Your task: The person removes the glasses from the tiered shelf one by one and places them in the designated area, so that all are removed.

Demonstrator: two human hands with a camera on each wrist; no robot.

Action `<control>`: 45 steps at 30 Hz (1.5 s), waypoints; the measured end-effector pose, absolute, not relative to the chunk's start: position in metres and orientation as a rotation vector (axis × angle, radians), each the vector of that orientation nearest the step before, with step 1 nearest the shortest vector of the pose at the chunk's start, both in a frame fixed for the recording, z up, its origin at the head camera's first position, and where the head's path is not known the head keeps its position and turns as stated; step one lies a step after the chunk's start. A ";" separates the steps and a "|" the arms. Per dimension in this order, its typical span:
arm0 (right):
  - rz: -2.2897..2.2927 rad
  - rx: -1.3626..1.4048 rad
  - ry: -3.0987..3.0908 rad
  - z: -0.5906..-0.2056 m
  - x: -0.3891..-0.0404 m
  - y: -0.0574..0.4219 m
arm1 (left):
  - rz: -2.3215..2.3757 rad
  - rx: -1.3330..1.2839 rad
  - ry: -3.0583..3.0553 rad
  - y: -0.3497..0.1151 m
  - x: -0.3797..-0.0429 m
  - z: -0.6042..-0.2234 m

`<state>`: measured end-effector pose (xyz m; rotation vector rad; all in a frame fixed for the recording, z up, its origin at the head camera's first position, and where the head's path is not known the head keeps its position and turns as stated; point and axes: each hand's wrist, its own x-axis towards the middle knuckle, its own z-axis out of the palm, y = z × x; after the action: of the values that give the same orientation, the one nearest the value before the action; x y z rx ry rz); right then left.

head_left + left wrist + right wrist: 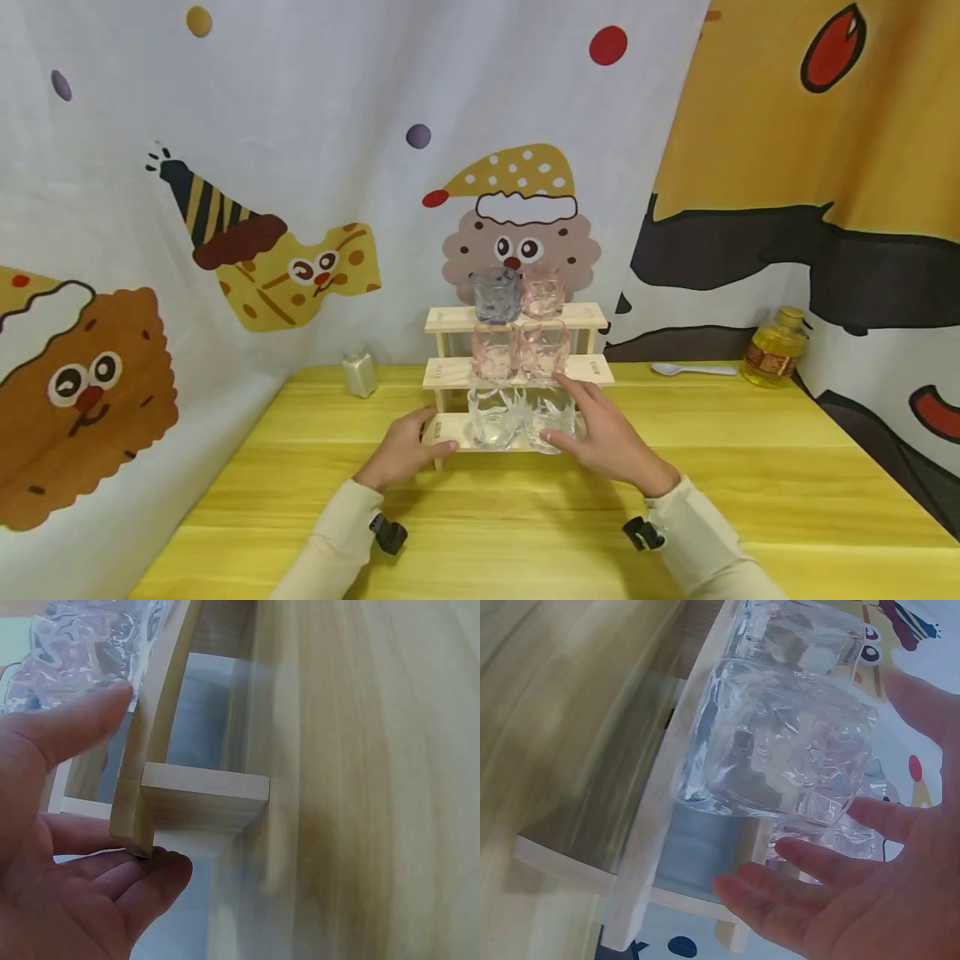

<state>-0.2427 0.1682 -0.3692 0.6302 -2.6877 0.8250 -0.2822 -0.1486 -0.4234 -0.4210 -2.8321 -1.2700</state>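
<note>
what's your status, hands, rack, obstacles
Left hand round left end of rack; right hand at clear glass, contact unclear. Rack upright, six glasses on it. Spoon, bottle off right, clear.

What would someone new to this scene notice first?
Likely the wooden stand toward the back of the table, carrying six glasses in pairs on three steps, with a blue glass at top left. The left hand holds the bottom step's left end, and the right hand is beside the right clear glass. Behind, big cartoon faces stand out on the backdrop.
</note>
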 end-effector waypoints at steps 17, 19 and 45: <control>0.680 0.635 -2.712 -0.309 -0.267 0.177 | -1.178 -0.393 -2.828 -0.144 -0.289 -0.420; 0.667 0.623 -2.716 -0.300 -0.271 0.179 | -1.175 -0.383 -2.834 -0.144 -0.290 -0.418; 0.670 0.563 -2.886 -0.233 -0.377 0.167 | -1.041 -0.407 -2.898 -0.149 -0.286 -0.419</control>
<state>-0.3771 0.1673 -0.2333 0.5631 -2.8858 0.6695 -0.2856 -0.1488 -0.4188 -0.4067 -2.8976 -1.0415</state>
